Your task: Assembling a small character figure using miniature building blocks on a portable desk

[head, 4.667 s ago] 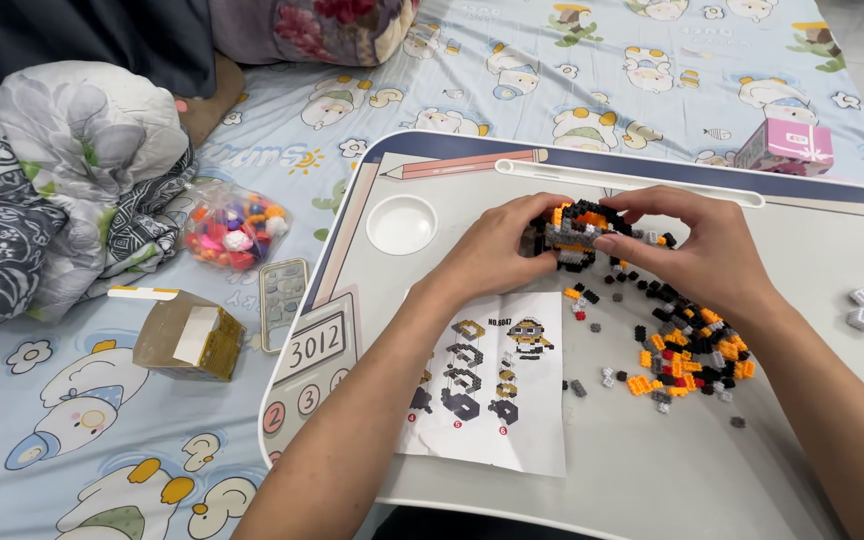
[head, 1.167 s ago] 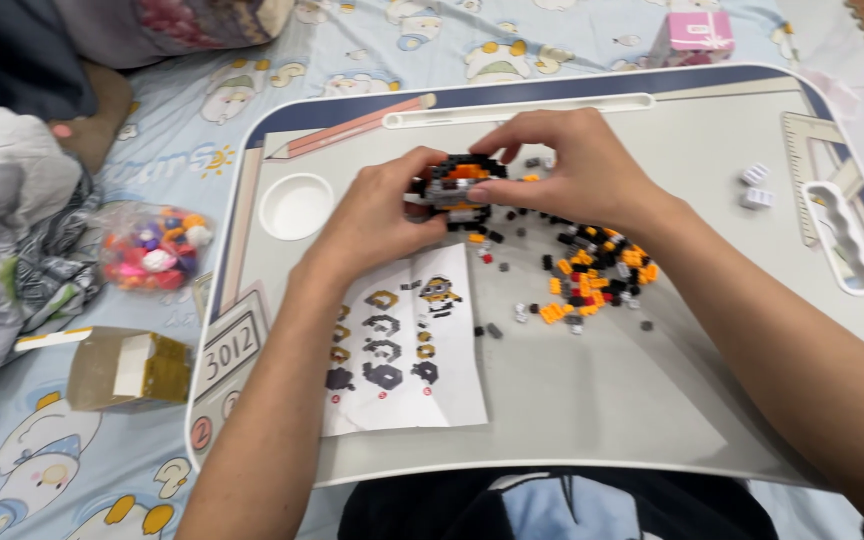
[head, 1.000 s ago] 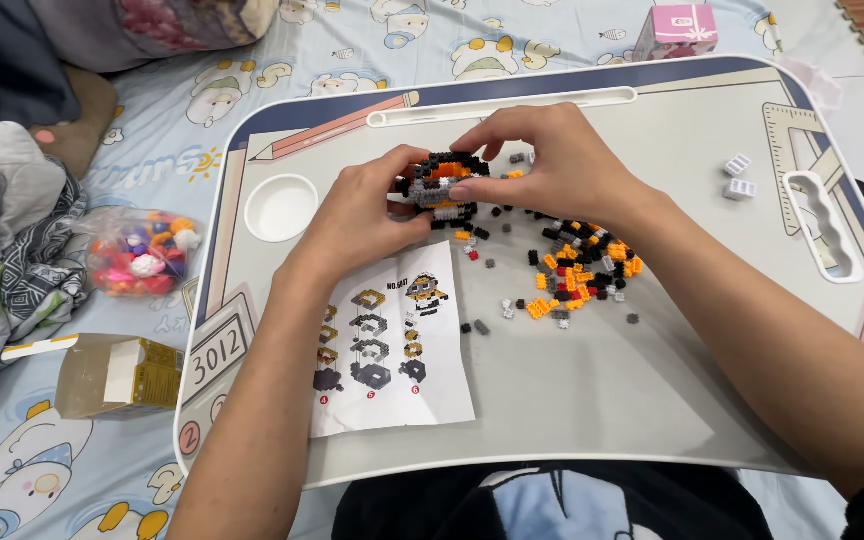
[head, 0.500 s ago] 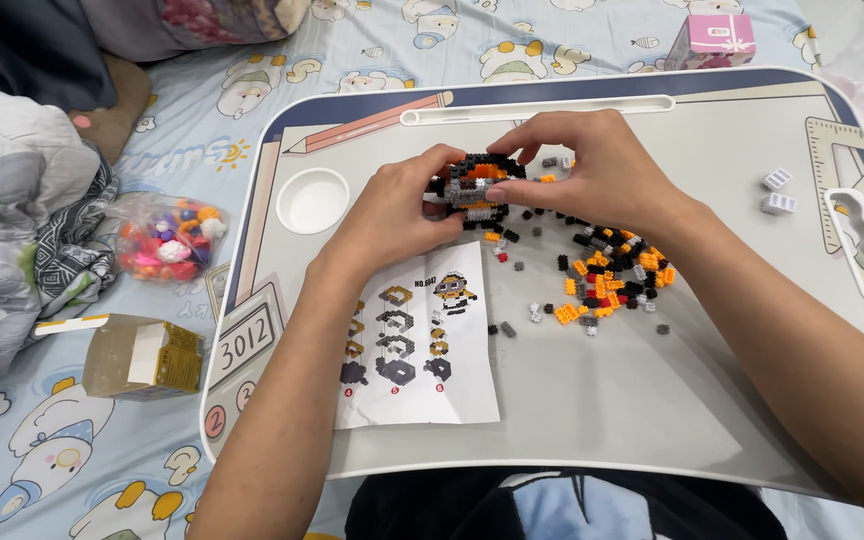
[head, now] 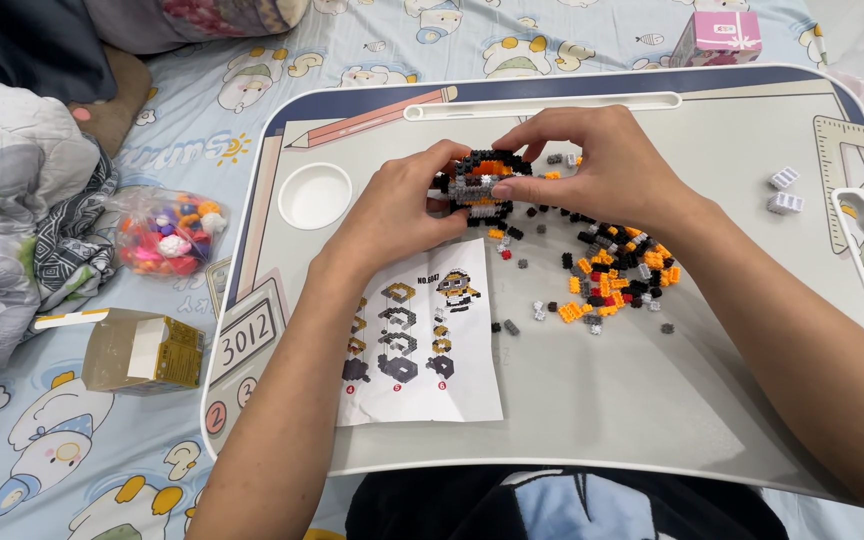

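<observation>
- While the lap tray [head: 652,420] sits closest to the camera, its pale matte top with rounded corners takes up most of the view, and one paper instruction sheet [head: 422,350] lies flat on it, printed with small step diagrams.
- Just right of that sheet, one loose pile of tiny bricks [head: 617,275] spreads out: orange, black and grey plastic studs, too many and too small to count.
- Two forearms come in from below and meet above the sheet.
- Left hand [head: 397,210]: fingers curled, gripping the left side of the small brick model [head: 482,185].
- Right hand [head: 607,165]: arched over from the right, thumb and fingertips pinching the model's top and right side.
- So both hands clasp that one model, a blocky black, grey and orange lump held low over the tray's upper middle, just beyond the sheet.
- Further out, a round white cup recess [head: 315,195] is moulded into the tray on the left; two white bricks [head: 784,190] sit on the right, well apart from the pile.
- Off the tray to the left, on the cartoon-print bedsheet [head: 52,450]: one open cardboard box [head: 142,350], then one clear plastic bag of coloured pieces [head: 167,233].
- Far edge: one small pink box [head: 717,37] lies beyond the tray.
</observation>
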